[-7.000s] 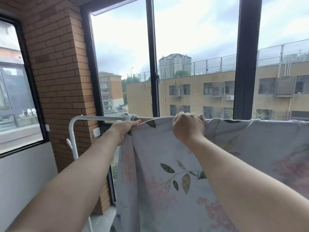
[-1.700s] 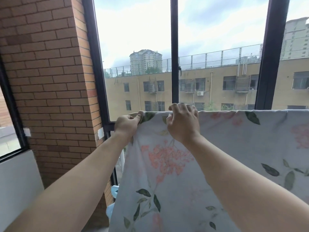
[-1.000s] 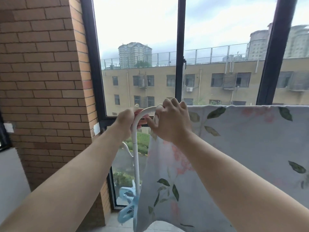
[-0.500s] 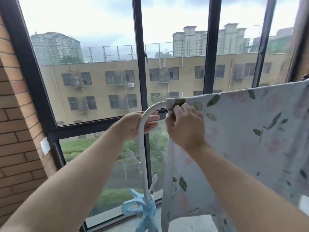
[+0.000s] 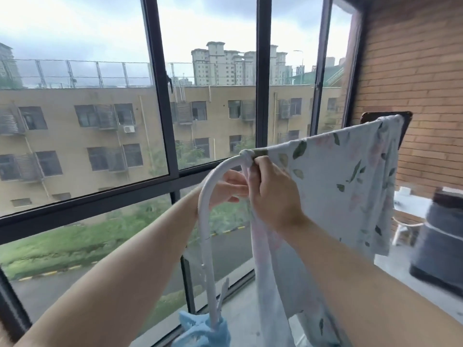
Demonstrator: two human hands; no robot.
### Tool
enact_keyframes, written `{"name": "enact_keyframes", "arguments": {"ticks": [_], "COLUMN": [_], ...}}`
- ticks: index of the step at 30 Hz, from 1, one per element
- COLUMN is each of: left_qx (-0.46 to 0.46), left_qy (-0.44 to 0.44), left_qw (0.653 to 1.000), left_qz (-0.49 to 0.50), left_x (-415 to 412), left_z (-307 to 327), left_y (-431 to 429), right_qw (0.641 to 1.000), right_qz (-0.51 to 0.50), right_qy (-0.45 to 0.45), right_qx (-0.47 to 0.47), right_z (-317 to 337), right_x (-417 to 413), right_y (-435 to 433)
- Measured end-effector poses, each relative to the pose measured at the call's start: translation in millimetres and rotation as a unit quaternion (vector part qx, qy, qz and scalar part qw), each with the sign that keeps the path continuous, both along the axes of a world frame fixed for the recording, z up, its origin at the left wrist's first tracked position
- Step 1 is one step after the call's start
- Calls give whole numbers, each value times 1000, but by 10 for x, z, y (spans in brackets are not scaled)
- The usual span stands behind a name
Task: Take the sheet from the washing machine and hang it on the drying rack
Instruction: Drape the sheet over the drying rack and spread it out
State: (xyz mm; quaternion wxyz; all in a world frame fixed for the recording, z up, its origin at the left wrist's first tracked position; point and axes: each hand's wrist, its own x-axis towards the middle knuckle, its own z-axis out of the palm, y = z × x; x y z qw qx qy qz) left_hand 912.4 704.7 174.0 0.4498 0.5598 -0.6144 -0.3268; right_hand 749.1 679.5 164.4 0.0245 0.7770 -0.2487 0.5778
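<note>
Head camera: the flowery sheet [image 5: 338, 186] hangs over the top bar of the white drying rack [image 5: 204, 221]. It looks soft, floppy and light, maybe damp, so it may slide; best to grab it by the edge. The right hand [image 5: 273, 194] pinches the bunched edge at the bar's bend. The left hand [image 5: 228, 187] curls behind the pipe; I cannot tell if it holds cloth. The sheet's bottom is cut off.

Pale blue sheet [image 5: 338, 186], printed with green leaves and faint pink blossoms, on the white drying rack [image 5: 207, 221]; light-blue bundle [image 5: 200, 331] at the rack's foot, red-brown brick wall [image 5: 413, 71] behind.
</note>
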Motion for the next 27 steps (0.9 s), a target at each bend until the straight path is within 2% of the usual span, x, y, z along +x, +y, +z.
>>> {"name": "enact_keyframes", "arguments": {"ticks": [3, 5, 8, 12, 13, 16, 17, 19, 20, 24, 27], "left_qx": [22, 29, -22, -58, -65, -100, -102, -64, -51, -100, -66], "left_qy": [6, -26, -50, 73, 74, 0, 13, 117, 136, -16, -79], "left_qw": [996, 991, 993, 994, 994, 995, 995, 991, 989, 994, 993], "left_qz": [-81, -129, -104, -54, -55, -11, -8, -22, -31, 29, 53], "left_x": [90, 162, 190, 92, 64, -12, -23, -56, -81, -165, -159], "left_z": [-80, -93, -125, -100, -67, -15, -6, 9, -9, -114, -239], "left_y": [-26, -33, -78, -45, -34, -42, -58, -117, -156, -220, -276], "right_qw": [998, 997, 992, 977, 970, 955, 949, 940, 939, 927, 928], "right_qz": [-59, -80, -109, -193, -215, -251, -264, -281, -283, -294, -300], "right_qy": [3, -7, -25, -11, 3, 40, 51, 79, 95, 150, 134], "right_qx": [-3, 23, 51, 93, 110, 154, 165, 174, 171, 180, 173], "right_z": [3, 2, -11, -30, -5, 50, 69, 126, 162, 236, 182], "right_x": [45, 101, 148, 252, 268, 242, 223, 180, 154, 97, 66], "right_y": [86, 170, 276, 552, 655, 851, 888, 945, 967, 985, 951]}}
